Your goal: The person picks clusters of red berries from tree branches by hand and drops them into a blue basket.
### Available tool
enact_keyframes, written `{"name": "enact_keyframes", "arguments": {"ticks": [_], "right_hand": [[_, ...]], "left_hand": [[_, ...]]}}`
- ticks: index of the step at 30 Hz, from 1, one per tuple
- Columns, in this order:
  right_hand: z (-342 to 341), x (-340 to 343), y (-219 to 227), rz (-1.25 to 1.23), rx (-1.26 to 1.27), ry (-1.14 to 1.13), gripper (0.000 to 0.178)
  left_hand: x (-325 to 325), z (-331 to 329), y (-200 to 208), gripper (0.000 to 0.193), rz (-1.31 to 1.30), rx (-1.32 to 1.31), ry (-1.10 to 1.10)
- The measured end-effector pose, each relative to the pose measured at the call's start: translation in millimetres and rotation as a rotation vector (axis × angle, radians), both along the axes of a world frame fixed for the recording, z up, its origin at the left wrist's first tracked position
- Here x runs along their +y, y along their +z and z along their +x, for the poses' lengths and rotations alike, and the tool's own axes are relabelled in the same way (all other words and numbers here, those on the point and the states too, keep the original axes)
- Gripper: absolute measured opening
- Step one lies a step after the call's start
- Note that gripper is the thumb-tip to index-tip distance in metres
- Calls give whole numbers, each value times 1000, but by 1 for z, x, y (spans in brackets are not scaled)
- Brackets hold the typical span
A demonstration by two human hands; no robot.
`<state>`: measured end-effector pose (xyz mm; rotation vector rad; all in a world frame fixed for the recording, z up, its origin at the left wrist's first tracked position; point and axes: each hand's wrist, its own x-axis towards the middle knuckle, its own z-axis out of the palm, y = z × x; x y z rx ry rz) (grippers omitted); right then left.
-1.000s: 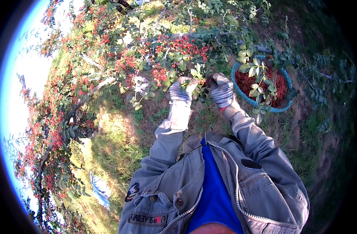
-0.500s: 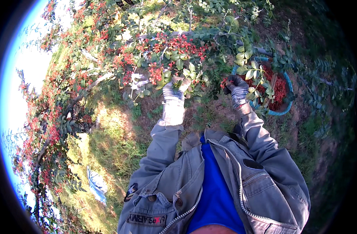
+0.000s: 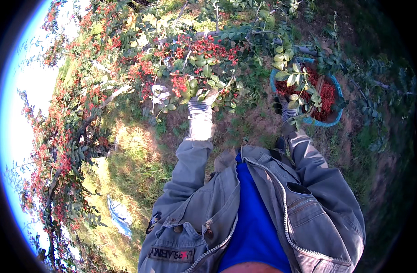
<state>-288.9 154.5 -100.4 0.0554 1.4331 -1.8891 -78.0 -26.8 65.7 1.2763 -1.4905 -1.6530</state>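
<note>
My left hand [image 3: 201, 102], in a striped glove, is closed at the tip of a leafy branch [image 3: 211, 83] with red berry clusters [image 3: 208, 48] just beyond it. My right hand [image 3: 286, 108], gloved as well, is at the left edge of a blue-rimmed basket [image 3: 339, 98]. Red berries [image 3: 326, 94] fill much of that basket. Leaves hang across its front and cover part of my right hand, so the fingers and anything in them are hard to make out.
Berry-laden branches [image 3: 140, 66] spread over the far side and down the left. A thick bare limb [image 3: 113, 96] slants through them. On the grass at lower left lies a pale blue-white sheet [image 3: 119, 216]. Leafy twigs [image 3: 299, 77] overhang the basket.
My right hand has moved right, from the gap beside the basket to its edge. The red cluster at its fingertips no longer shows. My left hand stays at the branch.
</note>
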Motion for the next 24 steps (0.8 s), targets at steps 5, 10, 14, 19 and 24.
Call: {"name": "enact_keyframes", "arguments": {"ticks": [5, 10, 14, 19, 24], "right_hand": [[64, -28, 106, -99, 37, 296, 13], [65, -29, 111, -160, -27, 340, 13], [17, -25, 36, -429, -296, -164, 27], [-11, -1, -1, -28, -172, -93, 23], [47, -17, 55, -23, -48, 294, 21]], "left_hand": [[-6, 0, -3, 44, 13, -33, -1], [-9, 6, -17, 43, -14, -123, -17], [-11, -8, -12, 41, -18, -48, -34], [-11, -12, -12, 39, -16, 1, -46], [-8, -4, -20, 36, -6, 32, -38]]}}
